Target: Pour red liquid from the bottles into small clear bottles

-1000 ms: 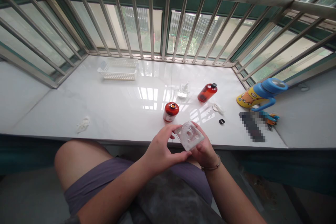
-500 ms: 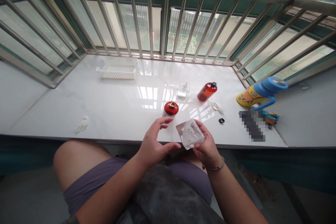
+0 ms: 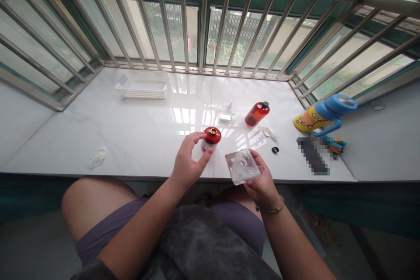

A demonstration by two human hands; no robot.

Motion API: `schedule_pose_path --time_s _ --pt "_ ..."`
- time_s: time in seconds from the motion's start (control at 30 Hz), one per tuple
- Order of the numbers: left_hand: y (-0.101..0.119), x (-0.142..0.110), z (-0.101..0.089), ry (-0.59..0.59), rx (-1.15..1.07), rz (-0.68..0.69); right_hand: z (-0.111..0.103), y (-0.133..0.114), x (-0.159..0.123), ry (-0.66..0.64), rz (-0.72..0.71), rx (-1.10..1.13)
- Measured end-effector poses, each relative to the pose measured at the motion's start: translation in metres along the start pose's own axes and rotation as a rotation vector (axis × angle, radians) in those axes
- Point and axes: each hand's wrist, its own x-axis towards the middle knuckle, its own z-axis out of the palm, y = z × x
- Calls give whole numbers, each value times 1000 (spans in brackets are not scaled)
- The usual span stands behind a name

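Note:
My right hand (image 3: 263, 183) grips a clear square container (image 3: 243, 169) with a round opening on top, holding it tilted above the counter's front edge. To its left, my left hand (image 3: 191, 157) is open, thumb and fingers apart, at the near left side of an uncapped amber bottle (image 3: 213, 136). The fingertips and thumb overlap the bottle; whether they touch it I cannot tell. That bottle stands upright with its mouth bare. Farther back are a clear dispenser (image 3: 227, 113) and a second amber bottle (image 3: 257, 114) with a black cap. A small black cap (image 3: 275, 150) lies right of my right hand.
A white perforated basket (image 3: 142, 92) sits at the back left. Crumpled white tissues (image 3: 98, 157) lie at left and beside the capped bottle. At right are a blue-and-yellow flask (image 3: 310, 118), a blurred dark object (image 3: 313, 157) and window bars behind the counter.
My left hand has moved up and left from beside the clear container to the uncapped amber bottle. The container has turned a little and shifted slightly right in my right hand.

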Motion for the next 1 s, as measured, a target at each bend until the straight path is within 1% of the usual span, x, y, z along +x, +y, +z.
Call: schedule_pose_path --time_s 0.1,0.2,0.27,0.37,0.5,0.6,0.7,0.8,0.87,1.0 --pt "-5 0 7 12 64 5 0 1 0 -1 6 3" --pt "-23 8 19 15 109 -93 2 0 1 8 3 -13" --pt "-36 15 26 -30 125 -173 4 -2 4 18 -5 -22" --pt "-48 25 35 -96 85 -248 6 -5 7 25 -17 -29" --pt "-53 29 37 -113 0 -240 3 -5 10 45 -30 -56" --pt "-50 25 30 -112 -35 -203 -3 -4 10 69 -46 -76" --pt "-42 16 14 -120 -51 -150 -6 -2 9 67 -51 -98" --pt "-25 6 -7 -145 -11 -67 -7 -3 9 59 -48 -139" --pt "-11 -1 -22 -182 31 -14 -7 -4 8 46 -48 -164" --pt "14 -12 -44 -269 91 35 -6 -2 8 4 -58 -209"
